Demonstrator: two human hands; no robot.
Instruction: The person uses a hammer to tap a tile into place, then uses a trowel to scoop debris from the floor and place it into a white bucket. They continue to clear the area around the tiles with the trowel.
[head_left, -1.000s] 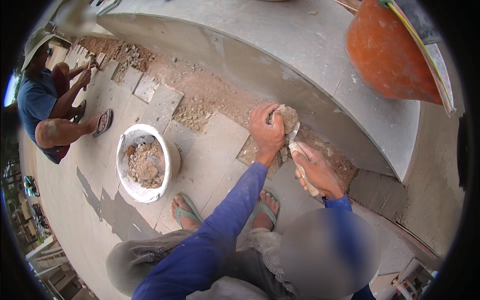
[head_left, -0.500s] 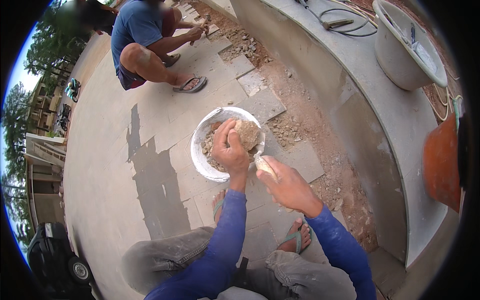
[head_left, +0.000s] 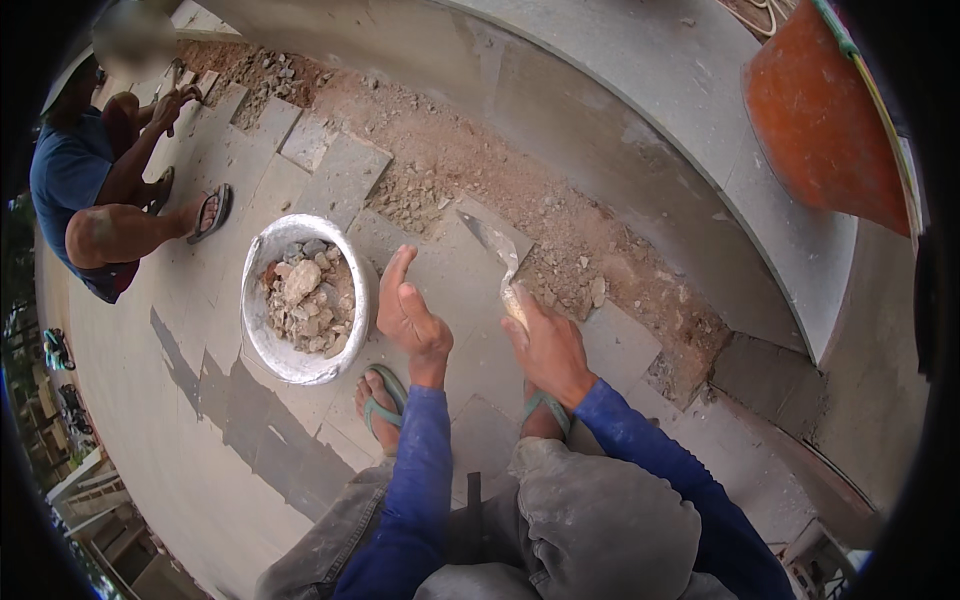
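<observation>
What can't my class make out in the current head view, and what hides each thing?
All in the head view:
- The bottom of the white bucket: covered by rubble.
- The rear of the trowel handle: hidden by the right hand.
- The orange tub: partly cut off by the dark fisheye edge.
- The right foot: partly covered by the trouser knee.
- Details of the motorbikes: too small.

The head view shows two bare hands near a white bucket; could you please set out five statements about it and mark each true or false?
1. The right hand holds a trowel. True.
2. The left hand grips a stone. False: it is empty.
3. The white bucket contains broken rubble. True.
4. The co-worker's shirt is red. False: it is blue.
5. The orange container is toward the picture's upper right. True.
</observation>
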